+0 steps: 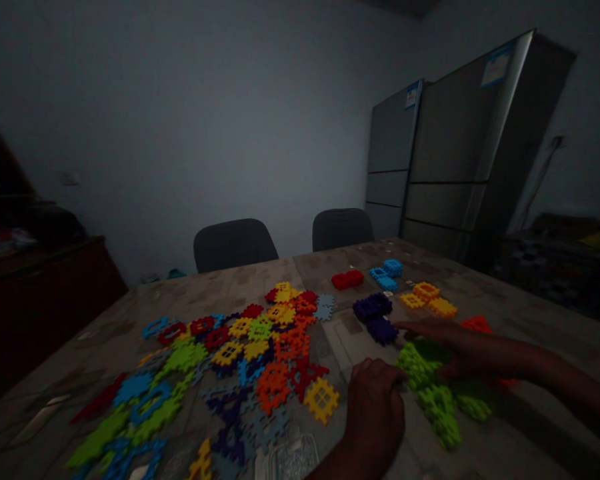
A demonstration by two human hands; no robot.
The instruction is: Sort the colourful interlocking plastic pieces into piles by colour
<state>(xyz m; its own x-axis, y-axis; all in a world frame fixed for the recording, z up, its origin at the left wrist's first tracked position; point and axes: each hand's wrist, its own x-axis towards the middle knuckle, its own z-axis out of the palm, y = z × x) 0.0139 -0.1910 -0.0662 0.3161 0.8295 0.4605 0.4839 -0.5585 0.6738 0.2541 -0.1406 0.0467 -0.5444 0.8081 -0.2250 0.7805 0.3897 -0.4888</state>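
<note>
1. The right hand (455, 343) is over the green pieces (420, 365), in the near right part of the table (555, 320). Its fingers are apart, and the pointing finger ends just beside the dark blue pieces (373, 308). If it touches them, I cannot tell.
2. The left hand (375, 408) is at the left of the green pieces, with fingers curled together. The back of the hand hides the inside, so I cannot tell if it holds something.
3. A small swing of the right hand to the left could push the dark blue pieces out of their group.
4. The yellow piece (322, 400) lies near the left hand, at its left. A careless wrist could drag it, or mix it with the heap (256, 350).
5. The right forearm crosses above the orange pieces (476, 325); if it goes down, it could shift them.
6. The light is weak, so a dark piece could be missed in the shadow.
7. The far edge, by the chairs (235, 245), is well apart from both hands. The near edge is not in view.
8. For moving, a strip of bare table runs between the heap and the dark blue pieces.
</note>
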